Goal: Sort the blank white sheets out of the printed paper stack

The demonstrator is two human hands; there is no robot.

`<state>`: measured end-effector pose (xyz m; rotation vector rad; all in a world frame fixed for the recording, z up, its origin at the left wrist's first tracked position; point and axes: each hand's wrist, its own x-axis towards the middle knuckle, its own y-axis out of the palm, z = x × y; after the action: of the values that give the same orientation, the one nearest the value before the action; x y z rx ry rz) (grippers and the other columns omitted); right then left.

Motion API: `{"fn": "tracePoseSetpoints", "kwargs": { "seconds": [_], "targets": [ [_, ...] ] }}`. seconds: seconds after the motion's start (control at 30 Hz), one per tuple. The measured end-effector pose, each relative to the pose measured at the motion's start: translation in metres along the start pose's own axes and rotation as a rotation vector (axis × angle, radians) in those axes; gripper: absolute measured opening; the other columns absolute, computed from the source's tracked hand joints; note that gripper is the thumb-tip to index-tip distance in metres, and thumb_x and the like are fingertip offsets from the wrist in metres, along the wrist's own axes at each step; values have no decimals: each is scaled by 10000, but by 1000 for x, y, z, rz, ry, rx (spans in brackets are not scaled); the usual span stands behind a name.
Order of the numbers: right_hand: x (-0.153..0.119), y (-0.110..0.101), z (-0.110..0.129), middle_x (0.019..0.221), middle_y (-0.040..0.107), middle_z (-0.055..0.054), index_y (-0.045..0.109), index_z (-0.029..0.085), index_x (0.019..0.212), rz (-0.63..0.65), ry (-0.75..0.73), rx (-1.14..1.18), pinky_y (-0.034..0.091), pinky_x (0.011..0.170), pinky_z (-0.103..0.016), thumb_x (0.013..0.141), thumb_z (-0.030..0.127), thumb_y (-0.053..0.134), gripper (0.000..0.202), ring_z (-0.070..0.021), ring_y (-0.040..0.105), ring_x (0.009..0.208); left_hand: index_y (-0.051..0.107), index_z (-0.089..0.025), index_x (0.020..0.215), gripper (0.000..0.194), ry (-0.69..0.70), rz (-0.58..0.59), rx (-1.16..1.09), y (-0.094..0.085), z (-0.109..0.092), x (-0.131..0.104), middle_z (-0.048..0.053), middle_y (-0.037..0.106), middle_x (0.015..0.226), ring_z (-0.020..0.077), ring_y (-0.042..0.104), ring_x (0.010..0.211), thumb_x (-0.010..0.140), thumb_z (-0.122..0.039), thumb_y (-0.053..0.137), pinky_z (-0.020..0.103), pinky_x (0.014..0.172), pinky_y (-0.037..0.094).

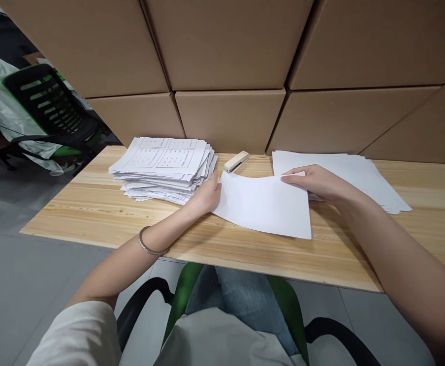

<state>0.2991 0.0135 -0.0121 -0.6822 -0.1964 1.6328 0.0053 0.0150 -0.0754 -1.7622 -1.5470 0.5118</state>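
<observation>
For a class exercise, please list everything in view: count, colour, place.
Held paper: sheet count unclear, white, between the hands
Printed stack: one, white, table's left side
Paper pile: one, white, table's right side
Stapler: one, cream, behind the held paper
Table: one, light wood, before the person
Wall panels: several, brown, behind the table
Far chair: one, black and green, upper left
Other person: one, in white, far left
Floor: one, grey, below
Near chair: one, green and black, under the person
Jeans: one pair, blue, on the person
Shirt: one, pale, on the person
Bracelet: one, silver, left forearm
Left hand: one, bare, held paper's left edge
Right hand: one, bare, its upper right corner
</observation>
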Motion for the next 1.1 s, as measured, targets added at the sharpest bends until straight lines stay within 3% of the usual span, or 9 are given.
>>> {"fn": "tracePoseSetpoints", "kwargs": {
  "seconds": [0.1,0.2,0.3,0.37,0.47,0.57,0.7,0.9,1.1],
  "targets": [
    [-5,2,2,805,755,-80,771,228,823,-247,-128,-323,567,739,-444,830,473,655,271,-310,714,806,653,-174,1172,332,-52,39,0,-4,-12,-1,135,777,984,275,728,1013,930,-194,428,406,935,566],
    [-5,15,6,1146,741,-156,740,165,1124,-466,-508,-535,502,981,-545,903,380,544,366,-365,677,1094,666,-158,1138,330,-82,88,21,-9,-22,-2,148,773,996,282,722,1028,915,-156,423,404,946,555],
    [5,41,13,1462,567,-193,584,80,1393,-362,-868,-659,320,1192,-555,903,239,483,525,-346,498,1386,666,-142,1141,349,-79,100,34,-11,-25,-2,165,769,1030,284,725,1003,917,-144,398,406,909,566],
    [16,61,19,1577,438,-170,480,67,1488,-225,-971,-707,225,1247,-543,881,191,478,619,-315,359,1490,667,-142,1143,356,-48,99,10,-11,-25,-2,163,770,1040,274,732,963,920,-143,389,393,874,576],
    [31,86,23,1628,348,-146,398,61,1543,-87,-997,-735,181,1264,-539,857,162,468,696,-292,259,1534,671,-138,1133,346,-36,97,3,-10,-25,-1,154,776,992,264,736,883,916,-143,402,382,833,582],
    [38,98,21,1617,365,-153,405,44,1538,-31,-961,-721,195,1264,-524,870,162,436,679,-289,277,1527,675,-134,1100,330,-62,95,45,-10,-28,0,153,775,945,260,730,839,914,-126,402,377,823,576],
    [37,101,19,1604,391,-139,448,71,1522,-20,-936,-691,217,1256,-537,915,197,403,622,-285,300,1519,678,-121,1066,341,-85,134,112,-11,-32,-1,181,766,999,266,728,875,923,-99,370,370,833,557],
    [34,103,20,1584,418,-164,464,9,1503,-32,-934,-805,194,1266,-506,935,233,409,613,-318,321,1506,626,-77,1225,352,-107,142,122,-10,-32,-2,212,737,1142,299,707,1036,953,-179,428,378,897,526],
    [36,108,16,1649,290,-139,347,51,1571,-44,-899,-812,192,1260,-531,945,264,398,663,-292,218,1544,586,-80,1303,401,-183,195,157,-13,-37,-1,194,731,1150,289,692,1031,933,-207,500,355,877,511]
  ]
}}
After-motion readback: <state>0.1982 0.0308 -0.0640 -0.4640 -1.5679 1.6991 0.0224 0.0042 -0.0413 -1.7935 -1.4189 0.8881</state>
